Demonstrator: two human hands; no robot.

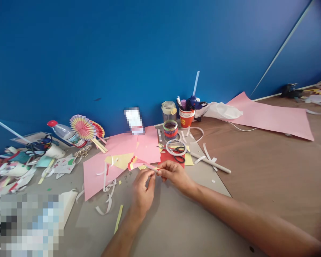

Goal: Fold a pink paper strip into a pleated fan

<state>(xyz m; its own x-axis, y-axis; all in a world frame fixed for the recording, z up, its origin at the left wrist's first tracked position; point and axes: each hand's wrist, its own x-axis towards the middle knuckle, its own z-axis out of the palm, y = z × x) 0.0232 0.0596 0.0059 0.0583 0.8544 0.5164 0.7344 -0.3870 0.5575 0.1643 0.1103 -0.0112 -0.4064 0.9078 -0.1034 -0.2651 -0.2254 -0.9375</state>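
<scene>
A pleated paper fan (133, 163), pink with red and yellow edging, sticks out to the left between my hands, its far end slightly spread. My right hand (174, 174) pinches its narrow end between thumb and fingers. From below, my left hand (144, 189) closes its thumb and fingertips on the same narrow part. Just beyond my right hand lie black-handled scissors (179, 159), a roll of clear tape (176, 148) and red paper (166, 155). Pink paper sheets (95, 175) and a yellow piece (123, 160) spread out ahead of my left hand.
A finished paper fan (82, 127) leans by a plastic bottle (66, 132) at the back left. A lidded jar (169, 110) and a red paper cup (186, 117) stand against the blue wall. To the right are a white stick (212, 163) and a large pink sheet (273, 116).
</scene>
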